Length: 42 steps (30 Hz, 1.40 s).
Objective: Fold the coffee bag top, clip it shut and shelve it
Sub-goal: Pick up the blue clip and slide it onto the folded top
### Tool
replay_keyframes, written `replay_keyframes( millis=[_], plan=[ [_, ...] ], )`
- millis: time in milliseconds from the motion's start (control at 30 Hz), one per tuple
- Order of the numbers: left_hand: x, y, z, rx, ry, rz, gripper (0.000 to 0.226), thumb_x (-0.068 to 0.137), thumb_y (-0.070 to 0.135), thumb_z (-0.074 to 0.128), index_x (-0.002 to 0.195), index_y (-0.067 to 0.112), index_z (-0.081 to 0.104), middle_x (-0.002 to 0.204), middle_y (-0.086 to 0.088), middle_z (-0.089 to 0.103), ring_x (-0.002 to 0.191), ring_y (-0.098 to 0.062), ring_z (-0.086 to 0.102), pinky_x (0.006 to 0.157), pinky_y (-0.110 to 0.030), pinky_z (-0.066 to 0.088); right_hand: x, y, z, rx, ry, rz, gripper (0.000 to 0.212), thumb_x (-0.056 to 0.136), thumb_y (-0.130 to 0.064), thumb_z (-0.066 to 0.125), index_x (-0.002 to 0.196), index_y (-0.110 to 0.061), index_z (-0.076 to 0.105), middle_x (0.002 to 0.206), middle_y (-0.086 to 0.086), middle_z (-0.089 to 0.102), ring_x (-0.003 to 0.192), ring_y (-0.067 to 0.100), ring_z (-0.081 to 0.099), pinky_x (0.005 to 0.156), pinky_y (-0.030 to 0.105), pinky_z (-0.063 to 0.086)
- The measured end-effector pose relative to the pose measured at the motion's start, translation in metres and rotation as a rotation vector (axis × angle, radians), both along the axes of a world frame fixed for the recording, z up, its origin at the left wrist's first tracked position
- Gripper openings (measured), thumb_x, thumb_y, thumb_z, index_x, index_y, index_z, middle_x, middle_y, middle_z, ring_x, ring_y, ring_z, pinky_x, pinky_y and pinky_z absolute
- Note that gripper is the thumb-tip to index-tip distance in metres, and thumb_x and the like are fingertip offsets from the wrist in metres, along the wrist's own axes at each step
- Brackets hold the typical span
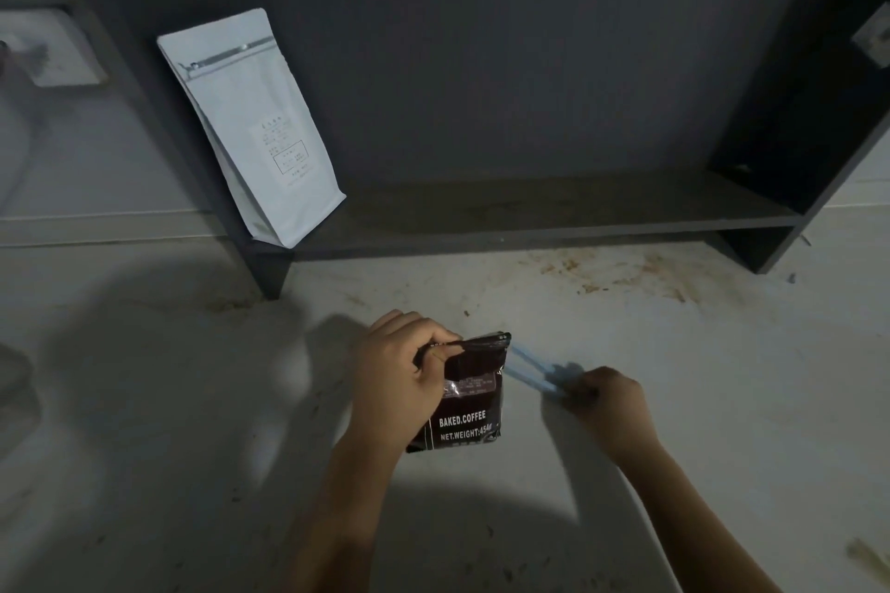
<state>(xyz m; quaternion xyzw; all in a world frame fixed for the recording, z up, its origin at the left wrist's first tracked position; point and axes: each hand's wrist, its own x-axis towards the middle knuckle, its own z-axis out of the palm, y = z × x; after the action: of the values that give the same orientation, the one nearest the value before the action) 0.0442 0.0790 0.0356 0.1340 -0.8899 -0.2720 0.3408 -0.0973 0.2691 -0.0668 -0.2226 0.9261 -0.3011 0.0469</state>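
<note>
Head view, only one. Dark coffee bag stood upright on pale, stained worktop, in front of dark shelf. Left hand clenched on upper left corner of the bag, thumb pressed over the top edge, apparently keeping the fold down. Top looked already folded over, shorter and flat along its upper edge; how many turns, not possible to tell. Right hand closed around one end of pale blue clip, blurred, its far end reaching just to the upper right corner of the bag. Whether the clip already gripped the fold or only touched it, not clear through the blur.

So, as judgement: folding done or almost done, clipping in progress and not finished, shelving not yet started. Left to do: push the clip fully across the folded top, close it, then lift the bag to the shelf. White pouch leaned there at the left end, against the dark upright; rest of the board free, so enough place beside it for the dark bag.
</note>
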Motion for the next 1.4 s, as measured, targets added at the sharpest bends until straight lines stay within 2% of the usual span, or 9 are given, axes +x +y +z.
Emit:
replay_keyframes(
  millis=[200, 367, 500, 700, 800, 967, 1067, 1300, 1400],
  plan=[
    [0.001, -0.001, -0.003, 0.01, -0.002, 0.014, 0.01, 0.069, 0.006, 0.066, 0.063, 0.014, 0.067, 0.06, 0.005, 0.065, 0.061, -0.013, 0.056, 0.057, -0.029, 0.045, -0.005, 0.004, 0.015, -0.414, -0.112, -0.138, 0.008, 0.075, -0.013, 0.074, 0.071, -0.02, 0.072, 0.077, 0.006, 0.074, 0.065, 0.012, 0.063, 0.053, 0.004, 0.042],
    [0.004, 0.001, -0.004, 0.014, 0.015, -0.01, 0.011, 0.066, 0.008, 0.066, 0.06, 0.017, 0.065, 0.059, 0.007, 0.064, 0.06, -0.01, 0.054, 0.057, -0.03, 0.045, 0.003, 0.001, 0.059, -0.836, -0.227, -0.101, 0.013, 0.078, -0.009, 0.069, 0.078, -0.021, 0.073, 0.08, 0.007, 0.072, 0.076, 0.025, 0.063, 0.074, 0.043, 0.053],
    [0.008, 0.002, -0.003, 0.037, 0.034, -0.046, 0.011, 0.067, 0.011, 0.066, 0.062, 0.021, 0.064, 0.062, 0.011, 0.065, 0.061, -0.005, 0.057, 0.06, -0.022, 0.047, 0.019, -0.007, 0.091, -0.956, -0.24, 0.148, 0.021, 0.077, 0.003, 0.065, 0.079, -0.017, 0.072, 0.078, -0.005, 0.075, 0.076, 0.012, 0.065, 0.07, 0.021, 0.054],
    [0.011, 0.003, -0.003, 0.109, 0.071, -0.081, 0.024, 0.067, -0.001, 0.071, 0.084, 0.015, 0.07, 0.07, 0.025, 0.066, 0.068, 0.012, 0.063, 0.061, 0.001, 0.045, 0.047, -0.022, 0.107, -0.983, -0.324, 0.465, 0.011, 0.068, -0.004, 0.067, 0.078, -0.003, 0.071, 0.079, 0.0, 0.074, 0.077, 0.014, 0.067, 0.069, 0.017, 0.052],
    [0.014, 0.001, -0.006, 0.079, 0.103, -0.082, 0.02, 0.07, -0.002, 0.065, 0.076, 0.016, 0.071, 0.062, 0.011, 0.069, 0.057, -0.002, 0.064, 0.051, -0.01, 0.048, 0.052, -0.026, 0.103, -0.954, -0.33, 0.453, 0.014, 0.07, 0.002, 0.067, 0.076, -0.009, 0.073, 0.08, 0.002, 0.074, 0.078, 0.016, 0.067, 0.071, 0.019, 0.053],
    [0.012, 0.004, -0.017, 0.651, 0.188, -0.027, 0.024, 0.06, 0.017, 0.083, 0.07, 0.027, 0.064, 0.065, 0.004, 0.072, 0.061, -0.006, 0.068, 0.054, -0.017, 0.054, 0.052, -0.026, 0.101, -0.923, -0.285, 0.391, 0.029, 0.071, 0.011, 0.067, 0.074, -0.017, 0.073, 0.082, 0.0, 0.075, 0.076, 0.013, 0.068, 0.069, 0.016, 0.053],
    [0.007, 0.002, -0.025, 0.758, 0.248, -0.01, 0.038, 0.05, 0.028, 0.084, 0.07, 0.028, 0.052, 0.069, -0.013, 0.066, 0.062, -0.015, 0.064, 0.054, -0.026, 0.055, 0.052, -0.028, 0.101, -0.892, -0.239, 0.344, 0.028, 0.07, 0.008, 0.07, 0.073, -0.019, 0.074, 0.081, -0.002, 0.075, 0.073, 0.013, 0.068, 0.067, 0.016, 0.053],
    [0.009, -0.01, -0.047, 0.959, 0.051, -0.147, 0.048, 0.051, 0.033, 0.087, 0.093, 0.028, 0.065, 0.093, 0.003, 0.077, 0.087, -0.015, 0.072, 0.065, -0.023, 0.057, 0.051, -0.028, 0.1, -0.857, -0.181, 0.268, 0.03, 0.068, 0.009, 0.072, 0.071, -0.021, 0.065, 0.067, 0.005, 0.067, 0.063, 0.011, 0.061, 0.058, 0.017, 0.05],
    [0.011, -0.016, -0.05, 0.98, 0.033, -0.131, 0.042, 0.061, 0.014, 0.085, 0.099, 0.02, 0.067, 0.093, 0.001, 0.077, 0.087, -0.018, 0.073, 0.064, -0.023, 0.058, 0.052, -0.028, 0.098, -0.859, -0.203, 0.277, 0.028, 0.069, 0.008, 0.072, 0.076, -0.018, 0.064, 0.071, -0.003, 0.069, 0.063, 0.005, 0.061, 0.058, 0.014, 0.05]
  ],
)
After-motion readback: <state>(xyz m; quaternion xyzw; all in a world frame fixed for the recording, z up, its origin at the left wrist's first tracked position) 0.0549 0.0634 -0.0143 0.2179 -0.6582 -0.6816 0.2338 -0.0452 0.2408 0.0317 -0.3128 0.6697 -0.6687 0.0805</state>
